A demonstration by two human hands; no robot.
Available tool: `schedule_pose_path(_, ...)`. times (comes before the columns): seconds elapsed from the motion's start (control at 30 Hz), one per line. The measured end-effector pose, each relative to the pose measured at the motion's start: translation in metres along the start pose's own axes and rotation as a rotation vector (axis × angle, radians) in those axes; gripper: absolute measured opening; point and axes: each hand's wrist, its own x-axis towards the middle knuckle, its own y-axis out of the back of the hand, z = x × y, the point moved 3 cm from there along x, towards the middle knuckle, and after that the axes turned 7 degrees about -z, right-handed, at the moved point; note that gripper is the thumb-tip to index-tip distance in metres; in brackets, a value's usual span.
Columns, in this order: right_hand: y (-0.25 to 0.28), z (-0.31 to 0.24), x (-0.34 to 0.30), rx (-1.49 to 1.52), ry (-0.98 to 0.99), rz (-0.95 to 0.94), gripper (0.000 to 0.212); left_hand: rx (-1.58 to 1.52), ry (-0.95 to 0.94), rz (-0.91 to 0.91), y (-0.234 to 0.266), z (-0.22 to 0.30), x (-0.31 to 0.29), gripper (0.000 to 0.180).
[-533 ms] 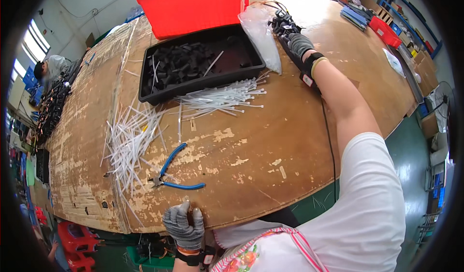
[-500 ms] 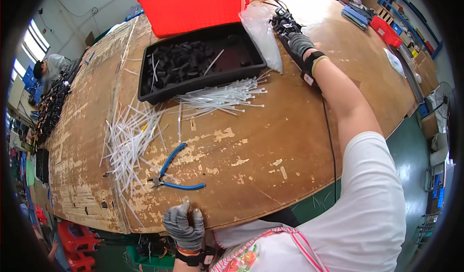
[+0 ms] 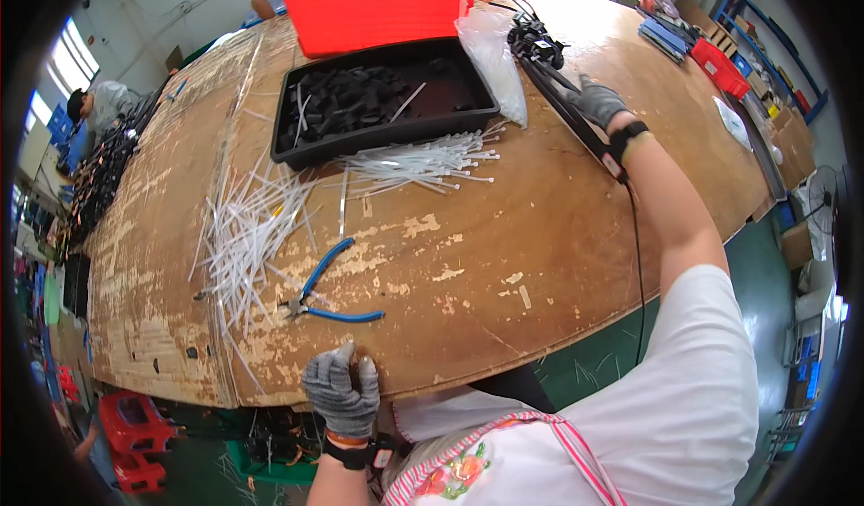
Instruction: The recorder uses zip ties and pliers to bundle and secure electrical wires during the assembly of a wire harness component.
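My right hand (image 3: 598, 105), in a grey glove, is at the far right beside a bundle of black cables (image 3: 537, 45) with dark connectors. Its fingers are loosely apart with nothing visible in them; whether they touch the long black strands is unclear. At the table's near edge rests my left hand (image 3: 342, 391), also gloved, open and holding nothing. Beyond it lie blue-handled cutters (image 3: 317, 295) with their handles spread. Loose white cable ties (image 3: 247, 250) are heaped to the left of the cutters, and another pile of white cable ties (image 3: 423, 162) fans out farther off.
A black tray (image 3: 387, 134) of small black pieces stands at the far middle, before a red bin (image 3: 373, 11). A clear plastic bag (image 3: 495, 65) leans by the tray. Another person (image 3: 106, 106) sits far left near more black cables (image 3: 101, 178). Red stools (image 3: 135, 425) stand below left.
My right hand has drawn off the connector end of the cable bundle, toward the right and nearer. My left hand stays by the edge. The view has shifted slightly.
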Motion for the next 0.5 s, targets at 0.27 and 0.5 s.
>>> schedule_pose_path(0.27,-0.019,-0.034,-0.141,0.684,0.706,0.243,0.038,-0.065,-0.023,0.067,-0.002,-0.008,0.000,0.028)
schedule_pose_path(0.5,-0.072,-0.163,-0.295,0.472,1.115,-0.099,0.037,-0.145,-0.038,0.248,0.017,-0.010,-0.020,0.026)
